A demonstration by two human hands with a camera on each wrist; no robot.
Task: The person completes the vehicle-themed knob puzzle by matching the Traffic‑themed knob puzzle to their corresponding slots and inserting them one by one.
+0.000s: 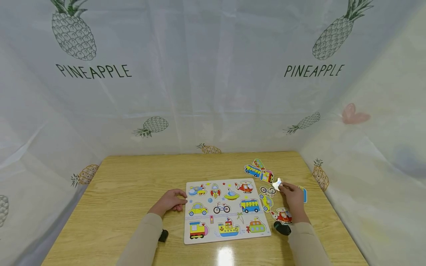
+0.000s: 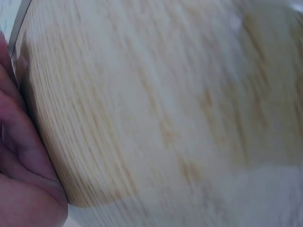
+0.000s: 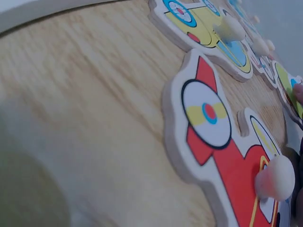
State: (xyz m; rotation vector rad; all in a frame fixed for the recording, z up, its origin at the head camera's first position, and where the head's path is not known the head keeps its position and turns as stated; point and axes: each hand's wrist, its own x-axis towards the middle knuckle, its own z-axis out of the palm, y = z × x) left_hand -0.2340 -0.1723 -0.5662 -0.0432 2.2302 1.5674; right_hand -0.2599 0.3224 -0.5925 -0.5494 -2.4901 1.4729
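A wooden puzzle board point(image 1: 227, 212) printed with vehicles lies flat on the table. My left hand point(image 1: 172, 201) rests at its left edge, fingertips touching the rim; in the left wrist view, part of that hand point(image 2: 23, 156) shows beside bare wood. To the right of the board, my right hand point(image 1: 293, 197) pinches a small puzzle piece point(image 1: 277, 184), its picture washed out by glare. In the right wrist view that piece point(image 3: 288, 87) looks green and yellow, mostly cut off. Below the right hand lies a red helicopter piece point(image 1: 282, 215) with a white knob point(image 3: 275, 178).
Between board and right hand lie a bicycle piece point(image 1: 267, 191) and a yellow car piece point(image 1: 266, 203). Farther back sit a bus piece point(image 1: 253, 171), a train piece point(image 1: 267, 176) and a green piece point(image 1: 258, 163). A blue-edged piece point(image 1: 304, 194) is partly behind the right hand.
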